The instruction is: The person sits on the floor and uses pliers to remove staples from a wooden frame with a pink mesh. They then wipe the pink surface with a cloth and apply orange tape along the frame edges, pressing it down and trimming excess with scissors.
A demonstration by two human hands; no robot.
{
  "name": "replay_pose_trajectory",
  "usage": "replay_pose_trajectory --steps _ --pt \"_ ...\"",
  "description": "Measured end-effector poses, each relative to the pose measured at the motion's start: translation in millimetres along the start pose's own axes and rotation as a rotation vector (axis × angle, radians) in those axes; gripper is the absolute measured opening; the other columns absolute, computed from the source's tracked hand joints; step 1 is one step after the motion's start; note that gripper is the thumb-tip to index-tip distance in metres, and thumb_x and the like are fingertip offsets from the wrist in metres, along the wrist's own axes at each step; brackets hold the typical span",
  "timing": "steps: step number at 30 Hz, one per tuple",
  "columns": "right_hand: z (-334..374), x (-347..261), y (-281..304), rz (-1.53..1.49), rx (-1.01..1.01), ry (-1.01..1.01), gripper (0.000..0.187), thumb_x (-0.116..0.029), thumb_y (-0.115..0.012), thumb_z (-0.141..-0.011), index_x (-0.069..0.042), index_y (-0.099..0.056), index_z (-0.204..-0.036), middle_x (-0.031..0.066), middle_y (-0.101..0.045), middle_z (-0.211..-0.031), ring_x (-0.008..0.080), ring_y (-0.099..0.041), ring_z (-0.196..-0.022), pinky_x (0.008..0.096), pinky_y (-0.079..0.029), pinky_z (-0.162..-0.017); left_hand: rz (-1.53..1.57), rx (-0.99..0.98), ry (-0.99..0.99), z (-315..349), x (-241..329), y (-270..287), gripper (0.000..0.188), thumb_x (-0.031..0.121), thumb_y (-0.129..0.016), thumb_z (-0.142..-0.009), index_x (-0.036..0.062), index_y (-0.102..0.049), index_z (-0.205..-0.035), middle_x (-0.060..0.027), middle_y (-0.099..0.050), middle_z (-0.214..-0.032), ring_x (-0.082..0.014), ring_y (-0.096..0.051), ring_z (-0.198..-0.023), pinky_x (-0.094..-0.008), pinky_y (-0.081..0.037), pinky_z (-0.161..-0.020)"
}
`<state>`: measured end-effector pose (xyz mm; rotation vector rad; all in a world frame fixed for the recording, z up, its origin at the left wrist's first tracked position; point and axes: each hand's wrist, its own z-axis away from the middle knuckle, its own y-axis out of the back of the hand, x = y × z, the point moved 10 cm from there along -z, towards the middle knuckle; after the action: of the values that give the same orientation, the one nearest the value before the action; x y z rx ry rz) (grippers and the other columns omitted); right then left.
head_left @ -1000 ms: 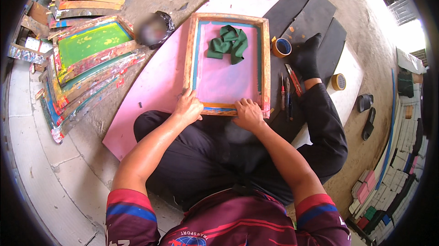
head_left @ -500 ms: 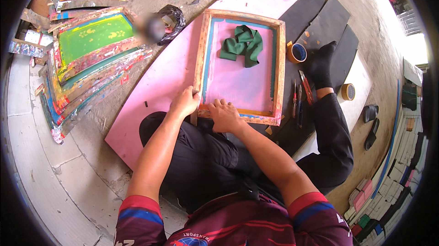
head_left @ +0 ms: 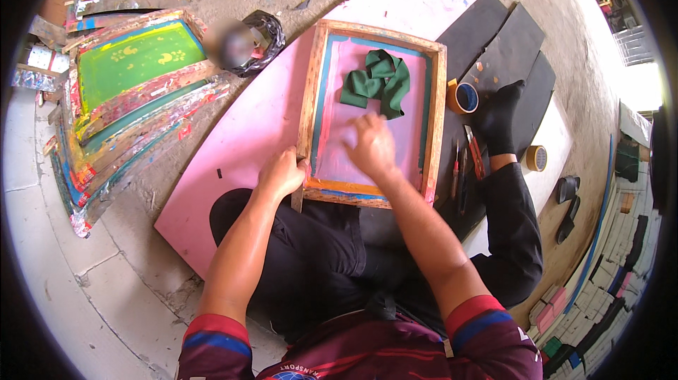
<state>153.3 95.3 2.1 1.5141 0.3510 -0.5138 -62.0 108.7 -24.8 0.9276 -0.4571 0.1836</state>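
- Frame (head_left: pixel 436 119) over pink board (head_left: pixel 247 133), near edge at the person's legs (head_left: pixel 332 235).
- Left hand (head_left: pixel 284 171) closed on the frame's left side, by the lower corner.
- Right hand (head_left: pixel 371 145) blurred over mesh (head_left: pixel 411 133), fingers parted; contact unclear.
- Green cloth (head_left: pixel 367 86) just beyond it.
- Red cutter (head_left: pixel 477 154) on black sheets (head_left: pixel 487 20), right.

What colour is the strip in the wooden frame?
The strip is dark green; see head view.

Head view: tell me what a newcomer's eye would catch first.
Probably the dark green fabric strip, crumpled inside the wooden frame near the centre. Then the bright green screen at upper left. The blurred right hand, over the frame's interior just below the strip, may also draw attention.
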Motion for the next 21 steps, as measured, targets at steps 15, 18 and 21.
replay_pose_trajectory --steps 15,18,21 --pt "-25.0 63.3 91.3 0.268 0.432 0.098 0.019 -0.004 -0.067 -0.085 -0.007 -0.073 -0.102 0.0127 -0.069 -0.098 0.0362 -0.068 -0.095 0.0499 -0.055 -0.085 0.031 -0.044 0.042 1.2 2.2 5.6 0.039 0.030 -0.070 -0.100 -0.0053 -0.066 -0.115 -0.0319 -0.073 -0.110 -0.0483 -0.070 -0.109 -0.0556 -0.053 -0.092" --pt "18.8 11.7 74.6 0.060 0.339 0.232 0.020 0.001 -0.067 -0.080 -0.009 -0.071 -0.097 0.0106 -0.068 -0.090 0.0333 -0.070 -0.081 0.0450 -0.058 -0.070 -0.007 -0.042 0.025 -1.3 0.9 4.7 0.039 0.031 -0.071 -0.099 -0.0050 -0.066 -0.114 -0.0320 -0.073 -0.110 -0.0481 -0.070 -0.109 -0.0556 -0.053 -0.092" --pt "51.6 -30.2 20.0 -0.164 0.078 0.356 0.022 -0.001 -0.070 -0.078 -0.008 -0.074 -0.098 0.0104 -0.070 -0.091 0.0328 -0.072 -0.082 0.0449 -0.061 -0.072 -0.029 -0.016 0.010 -2.9 -0.5 3.6 0.040 0.032 -0.072 -0.099 -0.0045 -0.066 -0.115 -0.0315 -0.073 -0.109 -0.0478 -0.071 -0.108 -0.0555 -0.054 -0.092"
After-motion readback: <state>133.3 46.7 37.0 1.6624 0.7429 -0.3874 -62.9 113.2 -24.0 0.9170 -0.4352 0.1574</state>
